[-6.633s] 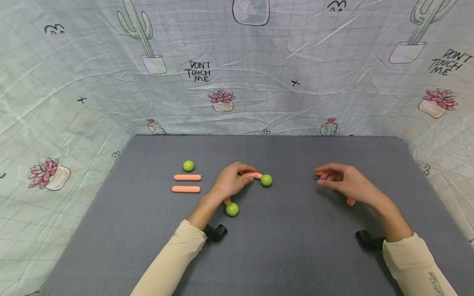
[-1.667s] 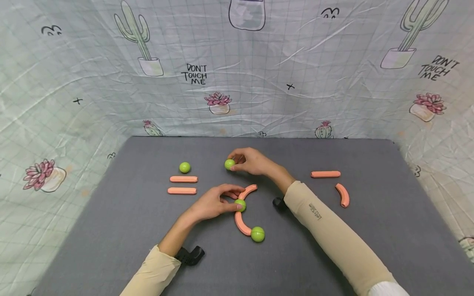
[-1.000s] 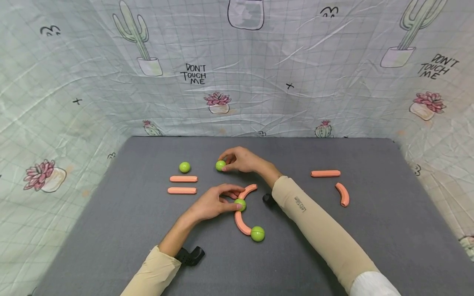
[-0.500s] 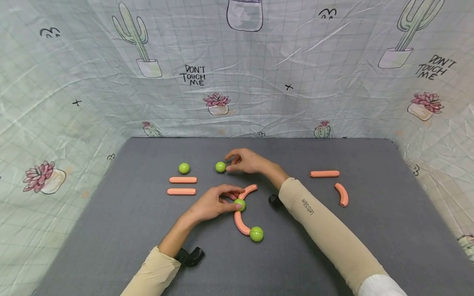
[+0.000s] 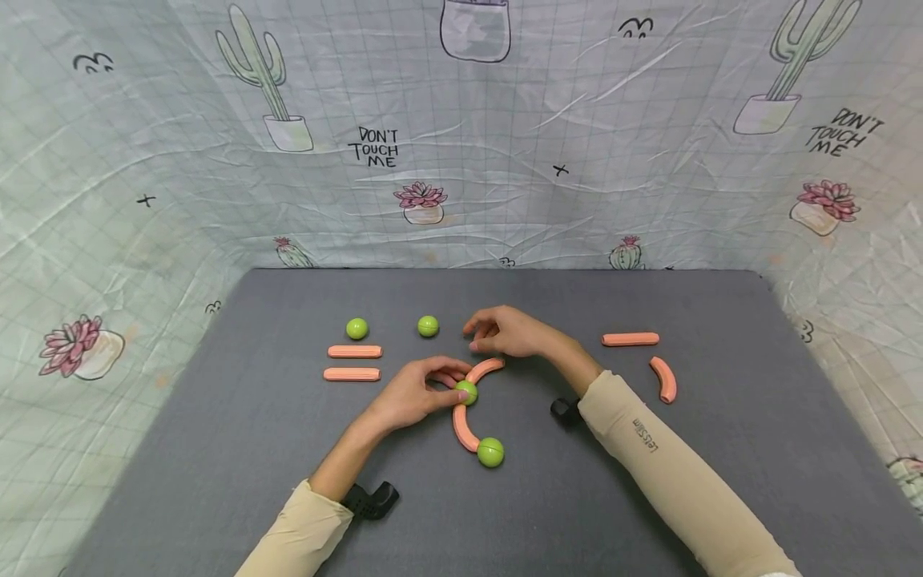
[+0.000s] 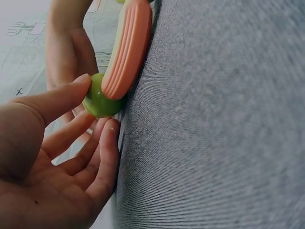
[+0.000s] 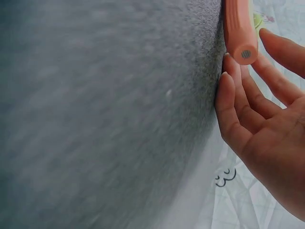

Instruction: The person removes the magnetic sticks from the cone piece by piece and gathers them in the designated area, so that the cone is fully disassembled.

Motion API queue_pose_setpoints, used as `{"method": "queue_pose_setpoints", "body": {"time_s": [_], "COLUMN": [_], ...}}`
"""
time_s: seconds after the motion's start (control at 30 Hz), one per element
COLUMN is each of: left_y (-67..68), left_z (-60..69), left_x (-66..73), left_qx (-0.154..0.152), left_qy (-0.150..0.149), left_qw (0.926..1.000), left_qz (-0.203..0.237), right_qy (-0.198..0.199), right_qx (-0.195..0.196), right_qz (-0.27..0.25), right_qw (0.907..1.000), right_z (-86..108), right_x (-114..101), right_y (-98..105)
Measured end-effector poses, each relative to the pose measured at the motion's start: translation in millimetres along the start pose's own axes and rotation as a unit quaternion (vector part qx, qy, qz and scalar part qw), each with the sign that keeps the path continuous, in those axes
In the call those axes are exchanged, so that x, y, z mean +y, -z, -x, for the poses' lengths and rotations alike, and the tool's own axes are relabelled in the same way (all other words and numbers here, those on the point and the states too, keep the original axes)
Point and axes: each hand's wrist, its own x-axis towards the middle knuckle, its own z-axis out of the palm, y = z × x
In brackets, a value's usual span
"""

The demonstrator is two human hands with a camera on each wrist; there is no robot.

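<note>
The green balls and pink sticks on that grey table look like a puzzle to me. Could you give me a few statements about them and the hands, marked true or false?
1. The left hand pinches a green ball. True.
2. The right hand holds a straight pink stick. False: the right hand holds nothing.
3. Four green balls show in the head view. True.
4. Every pink stick is straight. False: three are curved, such as the lone curved stick on the right.
5. The pinched ball stands apart from all sticks. False: a curved stick meets it.
</note>
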Motion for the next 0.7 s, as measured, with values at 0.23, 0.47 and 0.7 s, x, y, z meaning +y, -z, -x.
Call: {"method": "queue_pose_setpoints", "body": {"time_s": [0.23,0.47,0.7], "left_y": [-1.4,-6.1,-10.1], "left_z": [-4.3,-7.8,-16.6], "left_x": [-0.8,-2.2,1.2], "left_qx": [0.035,0.068,0.099], "left_qy": [0.013,0.020,0.035], "left_qw": [0.9991,0.9972,0.9930], "left_qz": [-0.018,-0.022,-0.056], "right_qy": [-0.005,-0.004,-0.017], "right_qx": [-0.013,-0.005,0.009], "right_qz": [-0.026,-0.030,-0.018], "right_qw": [0.9996,0.9995,0.9996], "right_z": [19.5,35.1,48.4], "right_x": [3.8,10.0,13.5], "right_y": [1.1,-1.1,-1.6]}}
